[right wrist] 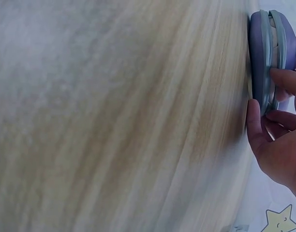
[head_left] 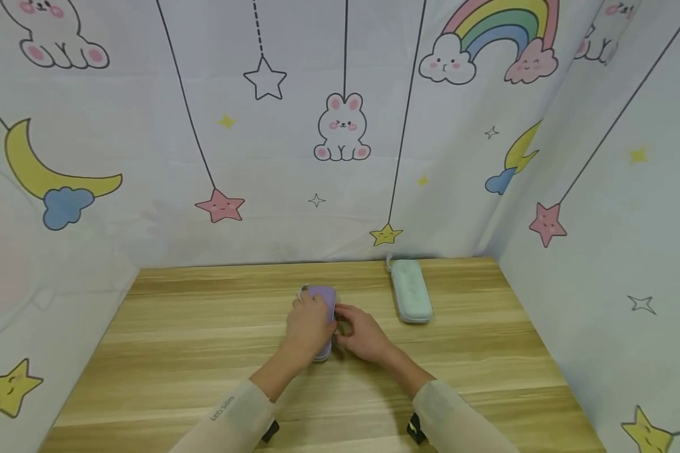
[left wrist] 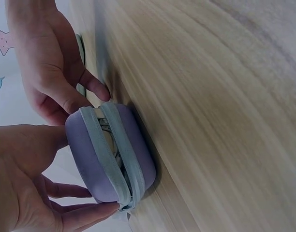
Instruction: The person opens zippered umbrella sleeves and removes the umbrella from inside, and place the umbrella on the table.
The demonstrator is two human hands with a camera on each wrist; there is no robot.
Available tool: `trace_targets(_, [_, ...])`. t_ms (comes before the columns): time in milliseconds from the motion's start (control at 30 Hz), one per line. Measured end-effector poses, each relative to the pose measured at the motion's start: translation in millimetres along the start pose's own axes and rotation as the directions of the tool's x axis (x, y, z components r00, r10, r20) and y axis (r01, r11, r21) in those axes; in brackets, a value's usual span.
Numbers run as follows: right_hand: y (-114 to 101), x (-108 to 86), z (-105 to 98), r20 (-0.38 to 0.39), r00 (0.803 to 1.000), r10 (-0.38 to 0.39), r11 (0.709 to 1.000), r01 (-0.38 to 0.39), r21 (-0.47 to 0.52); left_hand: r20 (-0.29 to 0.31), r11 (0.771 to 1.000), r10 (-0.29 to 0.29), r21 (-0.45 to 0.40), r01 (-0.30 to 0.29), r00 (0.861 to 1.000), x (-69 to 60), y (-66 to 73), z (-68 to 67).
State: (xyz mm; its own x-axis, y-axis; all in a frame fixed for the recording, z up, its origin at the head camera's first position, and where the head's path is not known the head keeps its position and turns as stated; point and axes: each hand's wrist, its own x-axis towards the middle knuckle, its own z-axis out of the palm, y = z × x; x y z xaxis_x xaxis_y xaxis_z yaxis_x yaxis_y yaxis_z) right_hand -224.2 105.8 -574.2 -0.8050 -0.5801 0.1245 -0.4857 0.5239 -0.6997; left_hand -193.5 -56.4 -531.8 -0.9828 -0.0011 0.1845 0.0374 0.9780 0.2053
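Observation:
A purple hard-shell zip case (head_left: 327, 297) lies lengthwise near the middle of the table. Its grey zip edges (left wrist: 105, 154) stand apart in the left wrist view, and something pale and mesh-like shows in the gap; what it is I cannot tell. From the left, my left hand (head_left: 308, 327) grips the case across its top, fingers over the far left side and thumb on the right. My right hand (head_left: 365, 335) pinches at the case's right side, fingertips on the zip edge. A zip pull there is hidden.
A mint green zip case (head_left: 412, 292) with a strap loop (head_left: 390, 263) lies at the back right of the wooden table (head_left: 204, 327). Patterned white cloth (head_left: 283, 176) hangs behind the table and along both sides.

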Motion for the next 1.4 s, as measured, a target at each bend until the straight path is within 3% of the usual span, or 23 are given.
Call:
trace_targets(467, [3,1.1,1,-0.022,0.999,-0.04,0.999,0.04,-0.035,0.068,0.996,-0.022,-0.082,0.027,0.997,3.4,-6.9,-8.3])
trace_targets(667, [3,1.9,1,-0.007,1.0,-0.022,0.999,0.022,-0.047,0.086,0.993,-0.037,-0.112,0.047,0.996,5.8,-11.4,-12.2])
trace_targets(1033, [1,2.0,0,0.011,1.0,-0.007,0.998,0.008,-0.055,0.082,0.98,-0.008,-0.196,0.024,0.997,6.7,-20.5,-15.4])
trace_targets(1400, [0,1.3,-2,0.016,1.0,-0.01,0.999,0.011,-0.049,0.135,0.954,-0.012,-0.294,0.051,0.991,11.0,-32.8,-19.0])
